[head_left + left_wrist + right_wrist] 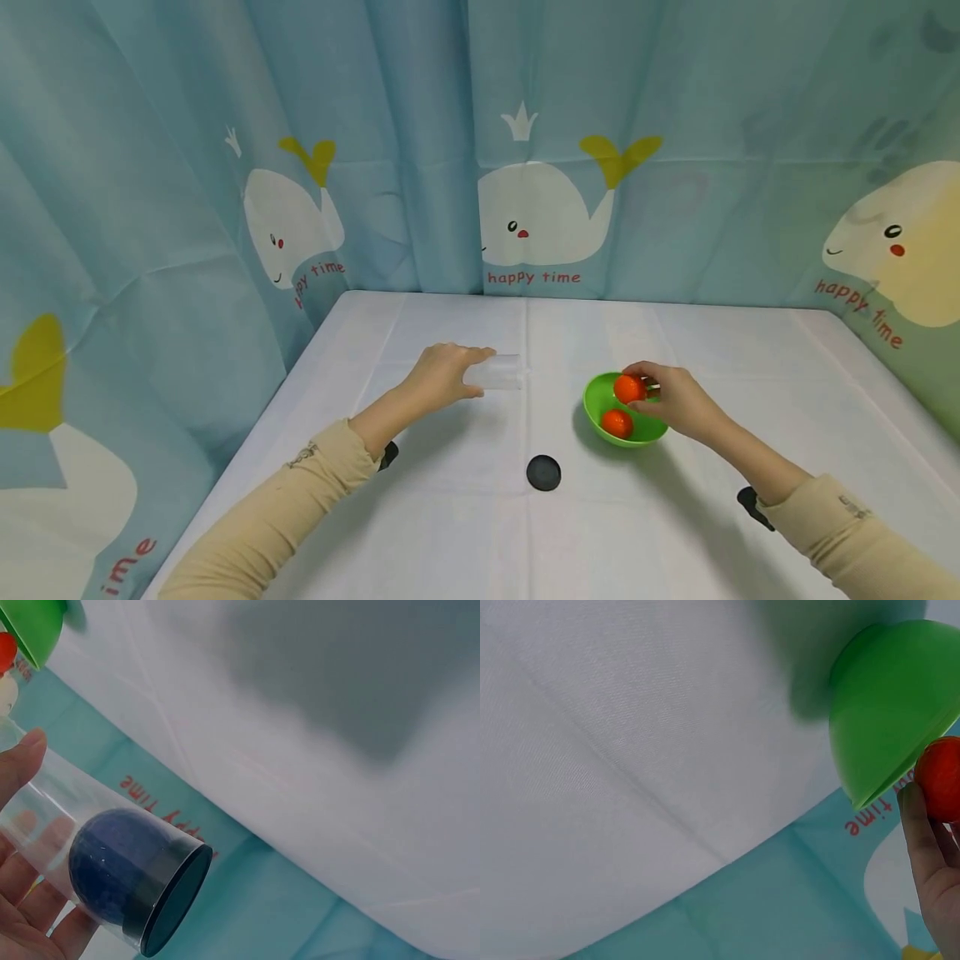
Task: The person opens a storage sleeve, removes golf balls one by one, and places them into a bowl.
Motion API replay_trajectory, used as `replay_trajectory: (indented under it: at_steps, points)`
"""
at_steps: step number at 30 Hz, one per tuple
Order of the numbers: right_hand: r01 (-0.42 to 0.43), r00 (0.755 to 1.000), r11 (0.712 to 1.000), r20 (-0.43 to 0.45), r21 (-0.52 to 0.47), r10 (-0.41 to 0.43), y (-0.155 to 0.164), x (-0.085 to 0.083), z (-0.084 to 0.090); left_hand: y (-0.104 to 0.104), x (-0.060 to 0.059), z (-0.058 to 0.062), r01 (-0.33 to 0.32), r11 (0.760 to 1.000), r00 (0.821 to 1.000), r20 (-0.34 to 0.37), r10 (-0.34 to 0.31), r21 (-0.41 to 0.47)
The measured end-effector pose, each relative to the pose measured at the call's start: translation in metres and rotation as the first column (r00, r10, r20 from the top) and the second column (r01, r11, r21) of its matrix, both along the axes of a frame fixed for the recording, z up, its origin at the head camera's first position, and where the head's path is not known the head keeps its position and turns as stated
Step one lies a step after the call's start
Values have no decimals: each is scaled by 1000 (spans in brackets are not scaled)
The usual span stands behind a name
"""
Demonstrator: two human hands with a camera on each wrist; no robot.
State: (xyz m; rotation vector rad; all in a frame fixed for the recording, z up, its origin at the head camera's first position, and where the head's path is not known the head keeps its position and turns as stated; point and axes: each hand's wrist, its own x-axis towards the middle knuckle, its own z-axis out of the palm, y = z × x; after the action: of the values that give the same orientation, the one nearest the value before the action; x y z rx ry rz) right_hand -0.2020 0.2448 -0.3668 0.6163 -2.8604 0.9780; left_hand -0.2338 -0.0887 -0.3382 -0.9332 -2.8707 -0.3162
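Sleeves in beige reach in from the table's (pixel 465 542) near edge. Nearest, toward its middle, a black lid (pixel 543 472) lies flat. Beyond it, an orange ball (pixel 629 388) is pinched by the right hand (pixel 678 402) above a green bowl (pixel 600 392) holding another orange ball (pixel 617 423). Left of the bowl, a clear tube (pixel 501 372) containing a blue ball (pixel 112 859) is gripped sideways by the left hand (pixel 442 377).
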Motion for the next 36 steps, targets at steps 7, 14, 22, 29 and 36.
replay_trajectory:
  at_steps: [7, 14, 22, 29, 36]
  points:
    - [1, 998, 997, -61, 78, 4, 3, 0, -3, -3, 0, -2, 6, 1000, 1000, -14, -6, -1]
    - [11, 992, 980, -125, 198, 14, 2, 4, -4, -4, 1, -3, 23, 1000, 999, -29, -23, -2]
    - [-11, 990, 964, -132, 267, 48, -1, 1, -5, -5, 2, -4, 17, 1000, 1000, -16, -16, 23]
    - [-42, 990, 943, -110, 329, 83, -2, -1, -7, -5, 2, -3, 15, 1000, 1000, -13, -15, 11]
    - [-64, 993, 929, -71, 364, 96, -1, -1, -7, -5, 2, -4, 10, 1000, 1000, -17, -10, 9]
